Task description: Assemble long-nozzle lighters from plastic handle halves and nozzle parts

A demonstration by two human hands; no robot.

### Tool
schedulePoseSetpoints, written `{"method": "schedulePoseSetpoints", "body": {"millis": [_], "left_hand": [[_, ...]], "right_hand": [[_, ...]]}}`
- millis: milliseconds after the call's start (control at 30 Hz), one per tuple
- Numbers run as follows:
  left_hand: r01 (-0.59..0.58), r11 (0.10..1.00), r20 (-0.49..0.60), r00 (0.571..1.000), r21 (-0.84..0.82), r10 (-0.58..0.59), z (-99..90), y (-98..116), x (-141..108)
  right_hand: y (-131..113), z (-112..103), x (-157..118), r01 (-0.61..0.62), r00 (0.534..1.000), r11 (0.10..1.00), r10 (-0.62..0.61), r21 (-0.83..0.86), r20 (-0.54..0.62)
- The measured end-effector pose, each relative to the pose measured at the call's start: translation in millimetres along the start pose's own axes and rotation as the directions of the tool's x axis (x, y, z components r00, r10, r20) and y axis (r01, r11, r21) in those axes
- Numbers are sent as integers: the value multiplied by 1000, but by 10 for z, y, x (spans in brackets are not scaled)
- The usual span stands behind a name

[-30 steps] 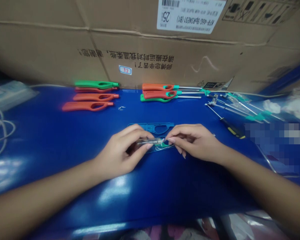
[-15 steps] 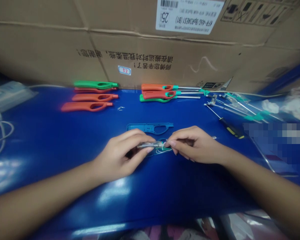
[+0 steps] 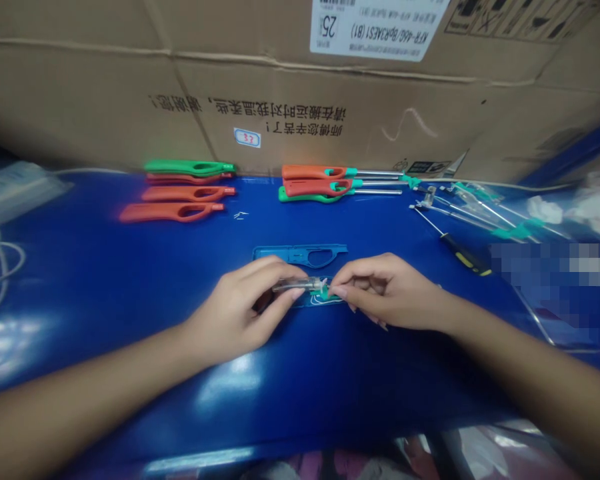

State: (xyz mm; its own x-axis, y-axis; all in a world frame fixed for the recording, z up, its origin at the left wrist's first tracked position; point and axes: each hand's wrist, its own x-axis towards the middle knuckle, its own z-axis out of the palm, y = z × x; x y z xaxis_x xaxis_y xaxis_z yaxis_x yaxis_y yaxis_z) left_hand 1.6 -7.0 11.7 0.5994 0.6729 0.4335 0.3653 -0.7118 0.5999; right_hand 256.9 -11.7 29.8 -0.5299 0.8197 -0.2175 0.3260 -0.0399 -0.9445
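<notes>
Between the thumb and fingers of my left hand is a clear cylindrical part lying sideways. A small green piece shows at its right end, with white wires below it. My right hand has thumb and index finger pinched at that green piece; what lies between the fingertips is too small to make out. Under both hands lies a blue shell half, mostly covered. Just beyond it another blue shell half with an oval opening rests on the blue table.
Red, orange and green handles lie back left, near tiny white pins. Assembled lighters sit at the back middle. A screwdriver and metal tubes are at right. A cardboard box stands behind.
The right fingertips have shifted slightly at the green piece, which shows more clearly now. My left hand keeps its hold on the clear part. The camera view has moved a little.
</notes>
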Motion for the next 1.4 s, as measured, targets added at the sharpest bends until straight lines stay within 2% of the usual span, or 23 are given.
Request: {"method": "schedulePoseSetpoints", "body": {"millis": [367,1400], "left_hand": [[-7,999,18,1000,-33,8,-4,-13,-15],[7,999,39,999,-46,-5,-9,-18,-7]], "right_hand": [[11,2,12,70,998,997,-70,-34,-3],[-8,-10,17,133,991,984,-134,-121,-2]]}}
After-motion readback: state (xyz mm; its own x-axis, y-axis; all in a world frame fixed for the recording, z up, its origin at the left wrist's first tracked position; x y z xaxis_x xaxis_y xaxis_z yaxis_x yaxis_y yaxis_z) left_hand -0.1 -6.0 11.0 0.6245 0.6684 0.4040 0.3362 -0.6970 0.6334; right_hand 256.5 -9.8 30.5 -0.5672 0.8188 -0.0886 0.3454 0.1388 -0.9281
